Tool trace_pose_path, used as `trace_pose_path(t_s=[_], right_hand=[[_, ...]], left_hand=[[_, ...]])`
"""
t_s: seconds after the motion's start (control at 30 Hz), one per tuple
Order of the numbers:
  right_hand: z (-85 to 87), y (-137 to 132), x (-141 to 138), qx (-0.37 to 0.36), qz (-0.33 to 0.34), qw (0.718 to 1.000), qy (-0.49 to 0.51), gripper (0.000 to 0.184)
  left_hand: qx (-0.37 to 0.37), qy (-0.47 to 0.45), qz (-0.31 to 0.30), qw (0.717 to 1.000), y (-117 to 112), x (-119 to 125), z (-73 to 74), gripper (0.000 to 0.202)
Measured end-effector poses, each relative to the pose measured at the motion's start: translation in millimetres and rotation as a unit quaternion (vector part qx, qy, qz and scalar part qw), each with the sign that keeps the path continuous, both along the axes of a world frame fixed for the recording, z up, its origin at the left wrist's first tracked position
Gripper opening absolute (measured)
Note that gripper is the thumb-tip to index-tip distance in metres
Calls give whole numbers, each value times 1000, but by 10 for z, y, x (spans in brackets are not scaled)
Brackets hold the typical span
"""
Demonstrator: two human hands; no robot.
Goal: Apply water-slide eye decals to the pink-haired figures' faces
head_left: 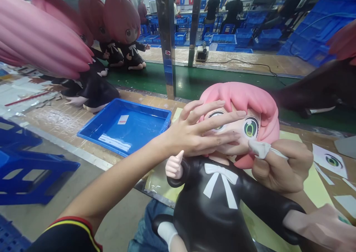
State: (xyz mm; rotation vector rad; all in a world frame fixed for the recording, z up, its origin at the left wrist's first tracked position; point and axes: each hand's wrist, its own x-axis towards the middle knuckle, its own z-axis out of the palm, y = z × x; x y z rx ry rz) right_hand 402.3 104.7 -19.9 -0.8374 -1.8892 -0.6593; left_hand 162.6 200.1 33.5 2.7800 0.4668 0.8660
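Right hand: the right hand (280, 168) is clenched on a small white cloth (261, 149), pressing it to the cheek of a pink-haired doll (222, 177) at the 5 o'clock side of its face.
Left hand: the left hand (198, 131) lies flat and spread across the doll's face from 9 o'clock, fingers (222, 116) over one eye, steadying the head without closing around it.
Doll: it lies tilted back against the person's lap at the table's near edge, black dress and white bow (221, 179) uppermost.
Handling: it looks like hard, glossy moulded plastic, large and probably hollow, so likely bulky rather than heavy; the smooth dress would slip under a loose palm, and the painted eyes seem the part to spare. The round head and the torso look the safest places to hold; the thin arms do not.
Surface: a worn wooden table (55, 122) with a yellow-green mat (314, 185) beneath the doll; an eye sticker sheet (330, 161) at 3 o'clock, a shallow blue tray (125, 127) at 9 o'clock.
Room: finished dolls (125, 33) sit in a row at 11 o'clock beside a green conveyor belt (217, 83); blue crates (222, 40) and seated workers (213, 7) fill the far floor at 12 o'clock.
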Motion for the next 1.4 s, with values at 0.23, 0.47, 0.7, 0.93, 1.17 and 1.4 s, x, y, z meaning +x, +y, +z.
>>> trace_pose_path(t_s=[0.23, 0.47, 0.7, 0.93, 1.17, 1.4], right_hand=[[-30, 31, 48, 26, 17, 999, 11, 17], [38, 26, 33, -3, 23, 1000, -8, 10], [74, 5, 16, -18, 21, 1000, -14, 8], [49, 29, 26, 6, 19, 1000, -4, 8], [71, 16, 12, -2, 19, 1000, -2, 11], [-37, -16, 22, 0, -18, 1000, 19, 15]], left_hand=[[51, 32, 12, 998, 24, 13, 0, 38], [-8, 37, 1, 999, 12, 81, 30, 33], [12, -10, -9, 1000, 31, 58, -37, 29], [-10, -14, 0, 1000, 7, 77, -22, 31], [77, -55, 26, 995, 39, -10, -86, 43], [-196, -92, 129, 968, -25, 88, 80, 78]])
